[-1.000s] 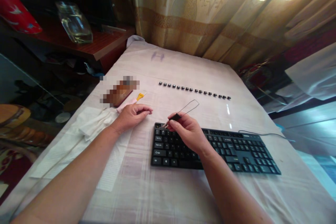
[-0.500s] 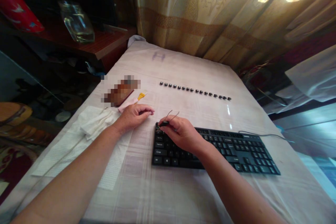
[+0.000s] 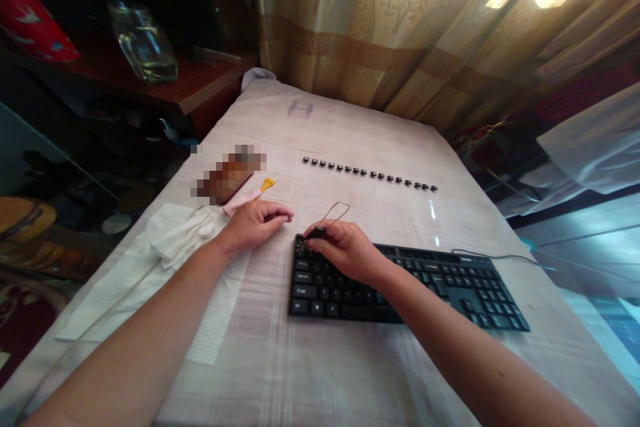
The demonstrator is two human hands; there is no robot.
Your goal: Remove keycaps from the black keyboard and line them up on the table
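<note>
A black keyboard [image 3: 370, 311] lies on the cloth-covered table. Over its top left corner my right hand [image 3: 345, 247] pinches a small tool with a dark handle [image 3: 318, 233] and a thin wire loop [image 3: 341, 210] that points up and away. The tool's lower end is at the upper left keys, partly hidden by my fingers. Left of the keyboard rests my left hand [image 3: 255, 223], its fingers curled together; whether they hold anything is hidden. Beyond both hands, several small black keycaps [image 3: 356, 171] form a slanting row.
White paper towels [image 3: 210, 320] and a crumpled cloth [image 3: 185, 233] lie under and beside my left forearm. Near them are a yellow brush [image 3: 269, 183] and a blurred brown object [image 3: 225, 177]. A glass jug [image 3: 145, 47] stands on the shelf at the back left.
The tool in my right hand has tilted, and its wire loop now shows longer and higher. My left hand has barely moved. The view has shifted slightly.
</note>
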